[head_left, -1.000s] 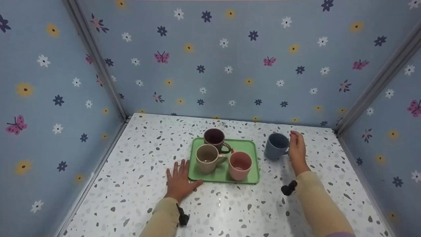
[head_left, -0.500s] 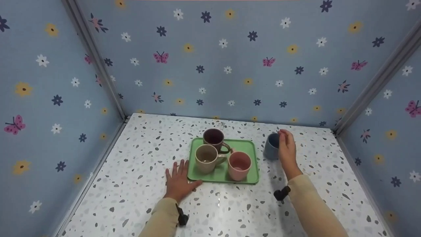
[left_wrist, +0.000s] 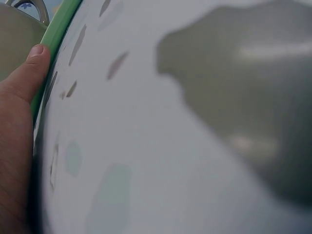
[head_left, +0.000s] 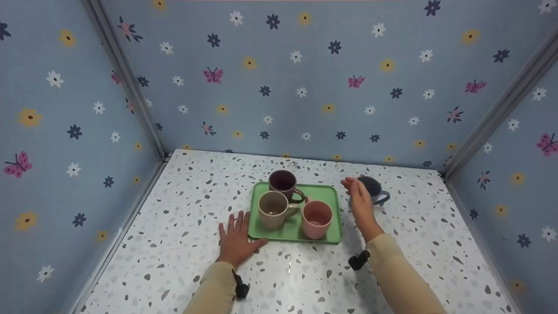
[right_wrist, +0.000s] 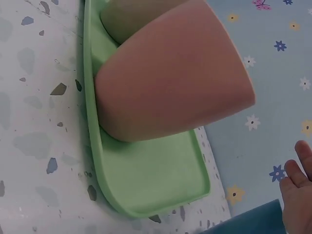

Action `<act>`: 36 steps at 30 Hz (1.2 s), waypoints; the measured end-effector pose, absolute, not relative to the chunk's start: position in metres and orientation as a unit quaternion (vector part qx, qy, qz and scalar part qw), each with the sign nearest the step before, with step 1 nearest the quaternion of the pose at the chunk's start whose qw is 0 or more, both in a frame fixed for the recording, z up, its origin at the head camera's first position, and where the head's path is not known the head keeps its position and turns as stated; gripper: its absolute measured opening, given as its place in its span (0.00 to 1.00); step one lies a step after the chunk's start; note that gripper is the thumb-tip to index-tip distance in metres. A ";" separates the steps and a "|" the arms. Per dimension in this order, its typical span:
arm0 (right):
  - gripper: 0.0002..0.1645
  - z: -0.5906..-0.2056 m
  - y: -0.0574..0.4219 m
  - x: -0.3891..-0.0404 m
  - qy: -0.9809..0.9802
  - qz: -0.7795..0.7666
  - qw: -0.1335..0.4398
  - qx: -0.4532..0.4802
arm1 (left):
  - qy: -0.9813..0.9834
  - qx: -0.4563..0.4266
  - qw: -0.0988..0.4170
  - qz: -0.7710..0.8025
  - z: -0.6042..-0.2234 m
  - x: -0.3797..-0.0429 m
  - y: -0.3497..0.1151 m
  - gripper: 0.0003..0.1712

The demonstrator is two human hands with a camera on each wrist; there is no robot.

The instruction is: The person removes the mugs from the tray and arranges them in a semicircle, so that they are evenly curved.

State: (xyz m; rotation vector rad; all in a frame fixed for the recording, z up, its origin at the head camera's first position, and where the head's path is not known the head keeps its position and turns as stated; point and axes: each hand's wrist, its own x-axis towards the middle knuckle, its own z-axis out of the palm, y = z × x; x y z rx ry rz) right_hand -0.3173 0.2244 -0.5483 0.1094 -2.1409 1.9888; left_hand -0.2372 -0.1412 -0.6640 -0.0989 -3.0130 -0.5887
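Observation:
A green tray (head_left: pixel 286 236) carries three mugs: a dark maroon mug (head_left: pixel 279 185), a beige mug (head_left: pixel 272 213) and a pink mug (head_left: pixel 317 222). My left hand (head_left: pixel 236 244) rests with spread fingers at the tray's left front corner; in the left wrist view its thumb (left_wrist: pixel 27 73) lies against the tray's rim. Right of the tray stands a blue mug (head_left: pixel 373 187), its handle pointing right. In front of that mug is my right hand (head_left: pixel 362 207), fingers extended and close together, covering its left side. Whether the hand touches the mug cannot be told.
The speckled white table (head_left: pixel 305 279) meets blue flowered walls (head_left: pixel 279 100) at the back and sides. Grey corner posts (head_left: pixel 130 83) stand at the left and right.
My right hand has moved left, from the blue mug's right side across its front, so its handle now shows. The left hand, tray and other mugs have stayed put.

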 end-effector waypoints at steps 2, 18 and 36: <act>0.31 -0.555 0.220 -0.319 -0.722 0.686 0.084 0.034 | -0.979 -0.032 0.041 -0.197 -0.663 -0.237 -0.141 0.65; 0.26 -0.582 0.193 -0.299 -0.751 0.657 -0.001 0.068 | -0.976 -0.034 0.036 -0.214 -0.664 -0.237 -0.141 0.65; 0.60 -0.601 0.188 -0.281 -0.783 0.614 -0.012 0.097 | -0.976 -0.031 0.025 -0.213 -0.665 -0.237 -0.142 0.65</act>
